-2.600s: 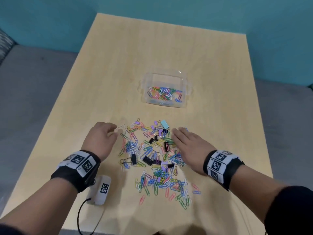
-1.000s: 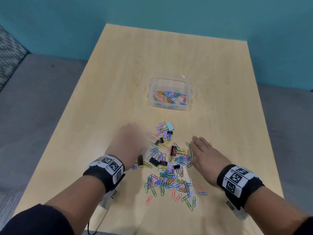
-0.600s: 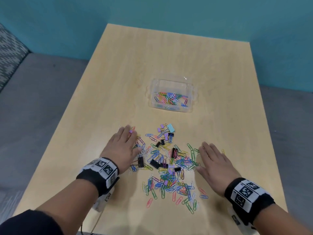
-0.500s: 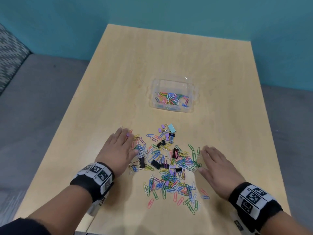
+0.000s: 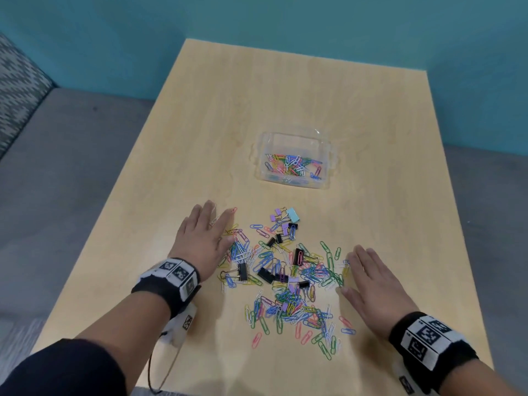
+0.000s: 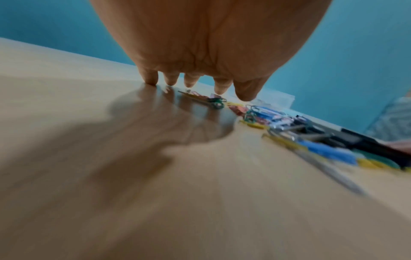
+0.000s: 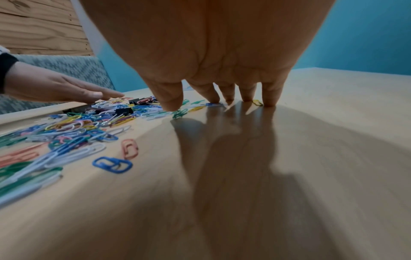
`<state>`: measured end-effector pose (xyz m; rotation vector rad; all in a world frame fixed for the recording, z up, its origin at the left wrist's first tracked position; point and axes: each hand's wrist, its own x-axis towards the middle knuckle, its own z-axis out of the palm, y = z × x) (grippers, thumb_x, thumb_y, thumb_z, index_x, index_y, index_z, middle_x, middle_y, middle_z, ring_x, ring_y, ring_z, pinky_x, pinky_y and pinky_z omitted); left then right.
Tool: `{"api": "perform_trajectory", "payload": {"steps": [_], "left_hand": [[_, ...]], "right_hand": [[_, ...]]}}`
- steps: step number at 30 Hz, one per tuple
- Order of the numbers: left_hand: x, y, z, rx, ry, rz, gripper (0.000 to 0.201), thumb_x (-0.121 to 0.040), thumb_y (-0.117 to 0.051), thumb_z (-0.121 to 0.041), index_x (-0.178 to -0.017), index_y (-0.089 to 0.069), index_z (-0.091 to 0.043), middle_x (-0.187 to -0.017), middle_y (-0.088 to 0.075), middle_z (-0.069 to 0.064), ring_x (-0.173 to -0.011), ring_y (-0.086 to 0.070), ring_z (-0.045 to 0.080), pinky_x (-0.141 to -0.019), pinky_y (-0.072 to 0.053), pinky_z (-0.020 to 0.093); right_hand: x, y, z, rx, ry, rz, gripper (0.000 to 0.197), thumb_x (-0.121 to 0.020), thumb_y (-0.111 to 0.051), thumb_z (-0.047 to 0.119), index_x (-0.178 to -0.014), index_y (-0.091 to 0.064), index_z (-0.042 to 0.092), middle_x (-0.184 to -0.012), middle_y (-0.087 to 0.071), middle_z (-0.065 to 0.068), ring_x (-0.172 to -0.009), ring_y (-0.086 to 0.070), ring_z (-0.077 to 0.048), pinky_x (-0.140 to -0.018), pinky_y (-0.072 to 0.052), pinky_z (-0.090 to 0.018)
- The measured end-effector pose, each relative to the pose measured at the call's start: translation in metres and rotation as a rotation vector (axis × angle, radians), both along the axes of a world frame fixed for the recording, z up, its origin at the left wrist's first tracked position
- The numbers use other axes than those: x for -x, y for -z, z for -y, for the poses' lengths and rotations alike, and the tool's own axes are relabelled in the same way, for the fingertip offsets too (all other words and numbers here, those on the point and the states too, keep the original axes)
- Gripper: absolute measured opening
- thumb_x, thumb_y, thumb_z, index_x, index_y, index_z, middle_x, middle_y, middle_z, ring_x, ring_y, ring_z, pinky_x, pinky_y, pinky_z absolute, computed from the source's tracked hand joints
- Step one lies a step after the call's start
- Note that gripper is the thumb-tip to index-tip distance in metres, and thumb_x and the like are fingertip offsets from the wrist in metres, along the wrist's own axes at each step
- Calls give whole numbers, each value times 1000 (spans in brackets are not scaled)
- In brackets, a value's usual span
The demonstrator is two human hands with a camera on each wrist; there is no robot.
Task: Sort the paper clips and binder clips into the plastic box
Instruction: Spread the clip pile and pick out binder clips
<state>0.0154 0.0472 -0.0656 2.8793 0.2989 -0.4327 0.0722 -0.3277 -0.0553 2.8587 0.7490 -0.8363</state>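
A loose pile of coloured paper clips [image 5: 288, 284] mixed with black, purple and light-blue binder clips [image 5: 265, 275] lies on the wooden table [image 5: 285, 104]. My left hand [image 5: 204, 238] lies flat, fingers straight, on the pile's left edge, its fingertips [image 6: 151, 81] on the table. My right hand [image 5: 371, 284] lies flat on the pile's right edge, fingertips [image 7: 269, 102] touching the wood and a few clips. Neither hand holds anything. Beyond the pile stands the clear plastic box [image 5: 325, 182] with several paper clips inside.
A small white device [image 5: 181, 324] with a cable sits under my left wrist at the table's near-left edge. Grey seating [image 5: 57, 167] and a teal wall [image 5: 257, 18] surround the table. Bare wood lies between the pile and the box.
Both hands have slid apart and back toward me, from over the pile to its left and right edges. My left hand's fingers have flattened. The pile is spread slightly wider.
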Motion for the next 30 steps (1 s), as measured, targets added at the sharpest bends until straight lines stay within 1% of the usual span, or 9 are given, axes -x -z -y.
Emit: {"api": "perform_trajectory", "payload": {"steps": [4, 6, 10, 12, 14, 16, 23, 28, 30], "left_hand": [[-9, -9, -1, 106, -140, 79, 62, -96, -35, -48, -149, -25, -17, -158, -14, 14, -145, -12, 31, -117, -17, 42], [1, -8, -4, 99, -105, 89, 54, -97, -36, -45, -139, -41, -13, -154, -25, 14, -142, -22, 33, -115, -25, 43], [11, -9, -3, 13, 5, 109, 65, -87, -25, -54, -123, -57, -11, -142, -46, 17, -132, -39, 37, -109, -33, 42], [4, -13, 1, 5, -9, 93, 62, -89, -27, -56, -134, -47, -19, -147, -38, 16, -135, -34, 36, -110, -32, 44], [-7, -10, 8, -32, 3, 59, 60, -94, -32, -55, -148, -23, -31, -156, -21, 14, -142, -20, 35, -114, -25, 46], [-20, -10, 16, -74, 6, 19, 61, -95, -32, -54, -149, -13, -34, -159, -8, 11, -145, -9, 34, -116, -18, 46], [-25, -11, 24, -104, 126, -28, 51, -96, -30, -50, -145, -17, -41, -160, 0, 9, -146, 0, 33, -117, -11, 49], [-29, -14, 23, -129, 11, -60, 58, -95, -23, -57, -147, -11, -36, -160, 4, 9, -145, 3, 33, -117, -8, 49], [-31, -16, 23, -123, 32, -95, 57, -95, -21, -57, -147, -12, -37, -160, 7, 8, -146, 6, 31, -118, -6, 49]], "right_hand": [[-1, -4, -1, -11, 7, 0, 92, -74, 8, 67, -152, -2, 19, -161, 7, -1, -147, 11, -21, -120, -6, -34], [-1, -5, 0, -19, 10, -5, 91, -75, 7, 66, -152, -3, 19, -161, 7, -1, -147, 11, -20, -120, -5, -34], [2, -4, 1, -23, 12, -9, 91, -75, 6, 66, -152, -4, 18, -161, 7, -2, -147, 12, -21, -120, -5, -35], [2, -3, 0, -16, 12, -5, 91, -75, 6, 66, -152, -3, 18, -161, 8, -2, -147, 13, -21, -120, -6, -36], [3, -3, -1, -23, 19, -1, 90, -75, 5, 66, -152, -4, 19, -161, 7, -2, -147, 13, -21, -120, -7, -37], [3, -4, -1, -34, 25, -3, 91, -75, 4, 66, -152, -5, 19, -161, 6, -1, -147, 11, -22, -120, -8, -37], [3, -5, 1, -59, 25, 5, 85, -80, -3, 65, -152, -5, 20, -161, 6, 0, -147, 11, -21, -120, -7, -35], [5, -4, 0, -84, 35, 14, 85, -81, -4, 66, -152, -8, 19, -161, 3, -2, -147, 8, -23, -120, -8, -37], [5, -4, 1, -86, 34, 20, 76, -90, -16, 63, -152, -6, 19, -161, 5, -1, -147, 9, -22, -120, -7, -36]]}}
